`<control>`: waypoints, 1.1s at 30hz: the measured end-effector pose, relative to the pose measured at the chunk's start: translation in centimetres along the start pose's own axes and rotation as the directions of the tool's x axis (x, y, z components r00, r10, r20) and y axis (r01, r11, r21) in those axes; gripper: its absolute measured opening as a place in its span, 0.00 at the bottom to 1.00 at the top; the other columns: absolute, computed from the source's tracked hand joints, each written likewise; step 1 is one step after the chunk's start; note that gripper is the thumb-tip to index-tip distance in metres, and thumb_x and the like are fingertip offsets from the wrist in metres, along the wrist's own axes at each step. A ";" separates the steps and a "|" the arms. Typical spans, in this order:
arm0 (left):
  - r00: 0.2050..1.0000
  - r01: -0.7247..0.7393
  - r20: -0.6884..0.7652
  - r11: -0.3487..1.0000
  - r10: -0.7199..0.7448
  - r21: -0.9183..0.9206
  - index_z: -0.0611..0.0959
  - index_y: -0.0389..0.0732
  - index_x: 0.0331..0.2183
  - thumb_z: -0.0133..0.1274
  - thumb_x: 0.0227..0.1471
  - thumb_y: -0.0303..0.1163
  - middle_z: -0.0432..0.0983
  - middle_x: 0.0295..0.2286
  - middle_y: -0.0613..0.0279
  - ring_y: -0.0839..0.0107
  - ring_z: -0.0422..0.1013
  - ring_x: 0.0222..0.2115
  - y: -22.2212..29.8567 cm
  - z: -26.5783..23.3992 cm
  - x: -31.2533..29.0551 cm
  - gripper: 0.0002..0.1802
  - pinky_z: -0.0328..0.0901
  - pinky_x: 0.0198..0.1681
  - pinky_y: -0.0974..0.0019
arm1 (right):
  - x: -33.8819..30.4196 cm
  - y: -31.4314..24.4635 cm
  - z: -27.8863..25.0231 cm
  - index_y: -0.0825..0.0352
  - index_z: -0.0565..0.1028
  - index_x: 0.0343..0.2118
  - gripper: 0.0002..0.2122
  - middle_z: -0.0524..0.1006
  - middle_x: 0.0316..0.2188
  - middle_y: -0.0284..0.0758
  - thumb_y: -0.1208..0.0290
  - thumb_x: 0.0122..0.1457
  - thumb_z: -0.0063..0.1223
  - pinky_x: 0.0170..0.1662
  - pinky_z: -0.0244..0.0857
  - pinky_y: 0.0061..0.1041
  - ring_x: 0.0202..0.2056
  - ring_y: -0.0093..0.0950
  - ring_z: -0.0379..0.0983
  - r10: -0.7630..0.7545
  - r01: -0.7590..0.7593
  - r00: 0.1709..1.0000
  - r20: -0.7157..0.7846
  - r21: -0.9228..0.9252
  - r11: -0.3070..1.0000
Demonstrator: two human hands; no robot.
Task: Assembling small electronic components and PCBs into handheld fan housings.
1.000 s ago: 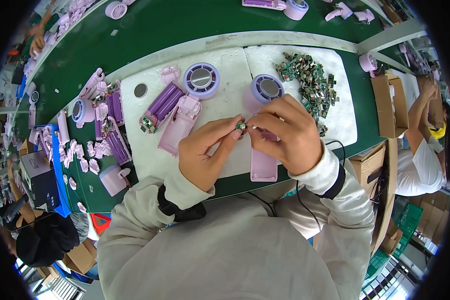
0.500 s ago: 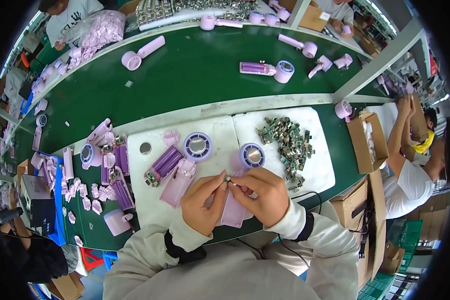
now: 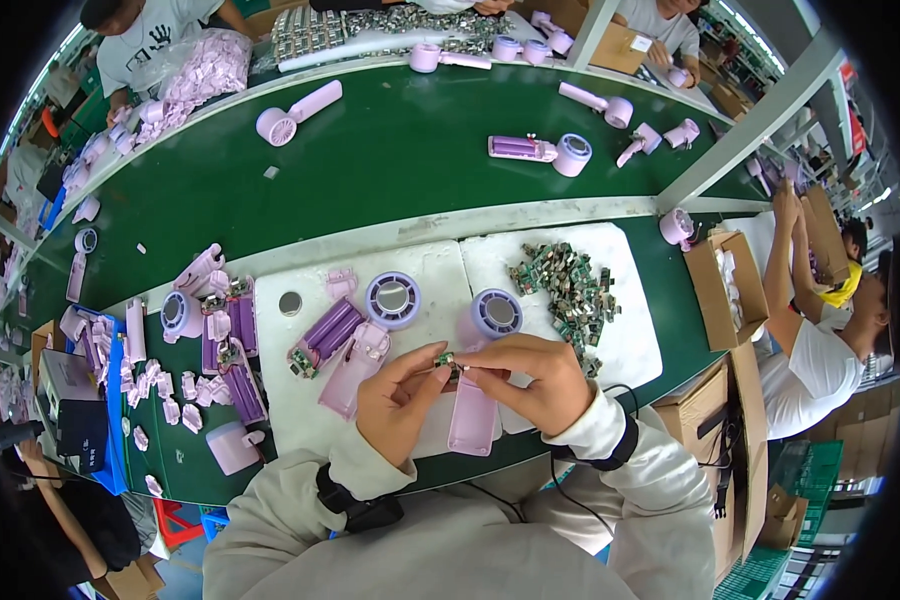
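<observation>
Between my hands is a small green circuit board point(image 3: 445, 359), held over the white foam. My left hand point(image 3: 400, 405) pinches it between thumb and forefinger. My right hand point(image 3: 540, 380) is closed at its right edge, fingertips together against it; any fine part there is too small to make out. Beneath my hands lies a lilac handheld fan, its round head point(image 3: 496, 313) beyond my fingers and its open handle shell point(image 3: 472, 425) on the near side. To the left, another fan head point(image 3: 393, 299) joins an open handle point(image 3: 350, 375), beside purple battery cells point(image 3: 330, 330) with a board attached.
A heap of circuit boards point(image 3: 570, 300) covers part of the right foam sheet point(image 3: 635, 330). Fan parts point(image 3: 235, 370) and a blue bin point(image 3: 118, 440) are at left. Cardboard boxes point(image 3: 727, 290) stand at right. Fans point(image 3: 315, 102) lie on the green belt beyond a raised rail.
The board has tilted in my fingers, showing more of its green face. My right hand has flattened and shifted slightly right. The whole view has shifted a little.
</observation>
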State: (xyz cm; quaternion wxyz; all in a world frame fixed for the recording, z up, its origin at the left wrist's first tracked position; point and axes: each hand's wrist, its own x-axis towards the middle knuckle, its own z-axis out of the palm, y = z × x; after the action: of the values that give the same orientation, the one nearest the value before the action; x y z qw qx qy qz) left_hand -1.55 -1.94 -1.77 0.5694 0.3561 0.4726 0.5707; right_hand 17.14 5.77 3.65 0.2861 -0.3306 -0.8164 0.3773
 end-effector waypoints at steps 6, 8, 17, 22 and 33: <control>0.999 -0.009 -0.030 1.000 0.009 0.021 0.77 0.29 0.51 0.53 0.60 0.21 0.80 0.42 0.51 0.65 0.78 0.42 -1.1 -0.3 -1.2 0.17 0.73 0.47 0.68 | -0.5 1.1 0.6 0.65 0.83 0.41 0.12 0.81 0.32 0.38 0.81 0.53 0.62 0.35 0.71 0.26 0.30 0.30 0.77 -0.115 0.114 0.992 0.048 0.016 0.993; 1.000 0.003 -0.020 1.000 -0.003 0.011 0.77 0.29 0.51 0.53 0.60 0.21 0.80 0.42 0.51 0.65 0.78 0.42 -1.0 -0.4 -0.5 0.17 0.73 0.48 0.68 | -0.3 1.4 0.8 0.65 0.83 0.40 0.11 0.81 0.32 0.37 0.81 0.53 0.62 0.35 0.71 0.25 0.30 0.30 0.77 -0.128 0.127 0.990 0.057 0.026 0.992; 0.997 0.005 0.072 0.998 -0.001 -0.063 0.78 0.28 0.50 0.52 0.61 0.21 0.79 0.44 0.51 0.65 0.76 0.44 -0.7 -0.1 -0.1 0.16 0.73 0.50 0.62 | -0.2 0.6 0.1 0.68 0.82 0.35 0.07 0.77 0.27 0.34 0.81 0.53 0.61 0.30 0.66 0.22 0.26 0.24 0.72 0.106 -0.108 0.993 0.058 0.023 0.994; 0.996 -0.049 0.079 0.998 0.053 -0.051 0.78 0.29 0.51 0.52 0.61 0.21 0.79 0.43 0.52 0.65 0.76 0.44 -1.0 0.2 -0.2 0.16 0.74 0.50 0.62 | -0.4 1.3 0.5 0.71 0.80 0.34 0.07 0.77 0.28 0.36 0.81 0.51 0.62 0.29 0.67 0.23 0.25 0.25 0.72 -0.048 0.046 0.999 -0.008 -0.133 0.990; 0.898 -0.412 0.081 0.765 0.432 0.494 0.83 0.38 0.48 0.56 0.56 0.18 0.81 0.37 0.53 0.69 0.78 0.35 -0.7 0.6 -0.3 0.17 0.72 0.37 0.69 | -0.6 0.8 0.7 0.72 0.79 0.34 0.07 0.75 0.28 0.36 0.81 0.52 0.62 0.31 0.69 0.24 0.27 0.27 0.74 -0.108 0.106 0.994 -0.004 -0.148 0.983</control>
State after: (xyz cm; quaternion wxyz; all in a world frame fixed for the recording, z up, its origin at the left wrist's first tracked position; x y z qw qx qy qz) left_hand -0.75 -2.24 -2.26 0.3059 0.5773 0.5220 0.5483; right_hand 17.31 5.44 2.50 0.2855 -0.3090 -0.8569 0.2979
